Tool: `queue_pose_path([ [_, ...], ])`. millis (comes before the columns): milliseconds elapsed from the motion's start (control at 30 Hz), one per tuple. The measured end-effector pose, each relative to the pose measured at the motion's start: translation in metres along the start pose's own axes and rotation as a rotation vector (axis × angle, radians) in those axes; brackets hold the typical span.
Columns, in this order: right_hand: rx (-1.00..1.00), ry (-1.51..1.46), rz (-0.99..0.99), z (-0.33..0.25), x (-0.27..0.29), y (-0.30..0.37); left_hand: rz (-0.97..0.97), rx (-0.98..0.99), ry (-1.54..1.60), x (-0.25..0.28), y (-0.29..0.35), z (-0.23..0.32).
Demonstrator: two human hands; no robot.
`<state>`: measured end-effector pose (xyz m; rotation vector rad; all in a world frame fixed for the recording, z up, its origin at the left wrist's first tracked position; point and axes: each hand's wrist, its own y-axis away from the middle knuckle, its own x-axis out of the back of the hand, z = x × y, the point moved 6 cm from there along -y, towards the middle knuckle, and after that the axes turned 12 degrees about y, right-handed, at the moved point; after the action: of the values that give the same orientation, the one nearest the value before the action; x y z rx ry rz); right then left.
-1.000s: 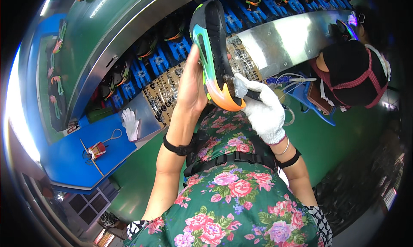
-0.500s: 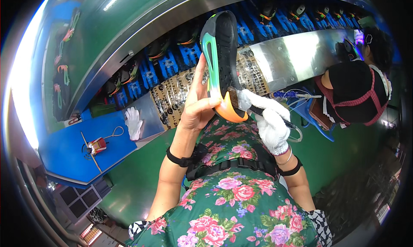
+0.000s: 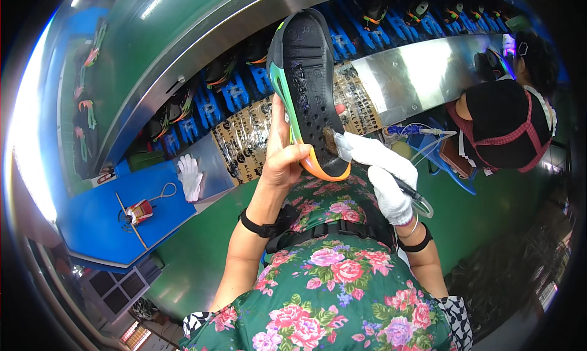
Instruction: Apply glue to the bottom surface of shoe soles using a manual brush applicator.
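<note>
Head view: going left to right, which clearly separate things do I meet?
Red item → loose glove → sole → gloved right hand → co-worker.

The sole (image 3: 310,94) is black (one side green-to-orange), the garment (image 3: 354,296) flowered green.

The bare left hand (image 3: 283,160) grips a black shoe sole (image 3: 307,91); the gloved right hand (image 3: 391,179) holds a bristle brush (image 3: 331,141) to the sole's near end. A loose glove (image 3: 190,177) lies left of the sole.
</note>
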<state>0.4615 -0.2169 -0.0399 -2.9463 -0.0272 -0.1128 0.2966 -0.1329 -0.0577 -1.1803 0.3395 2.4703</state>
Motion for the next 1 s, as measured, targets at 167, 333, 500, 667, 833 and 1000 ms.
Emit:
queue_pose_path([
  [167, -0.015, 0.072, -0.013, -0.005, -0.002, -0.002, 0.091, 0.068, 0.119, 0.007, 0.000, -0.013],
  [333, 0.180, 0.402, -0.049, -0.029, -0.003, -0.012, 0.152, 0.096, 0.010, 0.025, -0.004, -0.016],
  [500, 0.154, 0.536, -0.077, -0.041, -0.006, -0.015, 0.123, 0.216, 0.225, 0.040, -0.012, -0.015],
  [667, 0.230, 0.521, -0.013, -0.046, -0.007, -0.017, -0.054, 0.082, 0.203, 0.038, -0.022, -0.005],
  [833, 0.301, 0.485, -0.030, -0.047, -0.010, -0.017, -0.180, -0.164, 0.206, 0.035, -0.029, 0.001],
  [1000, 0.165, 0.315, -0.066, -0.035, -0.002, -0.017, -0.273, -0.209, 0.232, 0.032, -0.032, 0.002],
])
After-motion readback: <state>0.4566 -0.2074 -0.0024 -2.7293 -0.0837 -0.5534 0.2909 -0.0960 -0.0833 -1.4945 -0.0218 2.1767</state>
